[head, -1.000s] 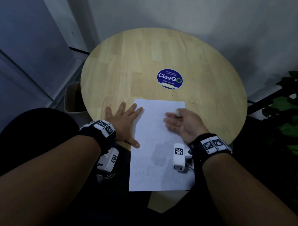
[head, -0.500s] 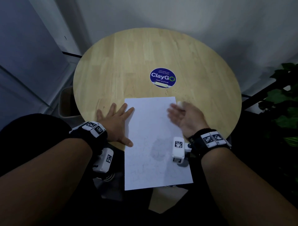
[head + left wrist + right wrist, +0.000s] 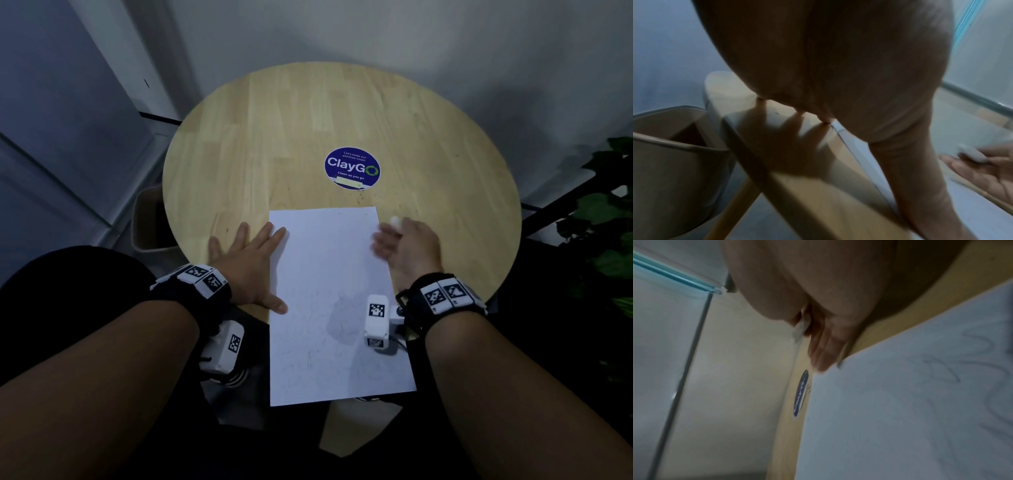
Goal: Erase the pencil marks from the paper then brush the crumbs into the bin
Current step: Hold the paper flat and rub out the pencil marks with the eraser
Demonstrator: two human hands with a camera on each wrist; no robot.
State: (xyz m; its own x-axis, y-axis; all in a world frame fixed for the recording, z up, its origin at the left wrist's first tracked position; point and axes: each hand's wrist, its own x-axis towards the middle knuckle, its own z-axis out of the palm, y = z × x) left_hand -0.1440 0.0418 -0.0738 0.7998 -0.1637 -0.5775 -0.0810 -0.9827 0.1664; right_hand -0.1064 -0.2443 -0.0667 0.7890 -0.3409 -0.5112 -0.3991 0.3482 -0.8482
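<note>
A white sheet of paper (image 3: 329, 301) lay flat and lengthwise on the near part of a round wooden table (image 3: 308, 130), its near end hanging over the table's edge. Faint pencil marks (image 3: 310, 356) and a grey smudge (image 3: 344, 320) covered its near half. A small white eraser (image 3: 395, 220) sat at the paper's far right corner. A beige bin (image 3: 147, 222) stood on the floor beside the table's left edge.
</note>
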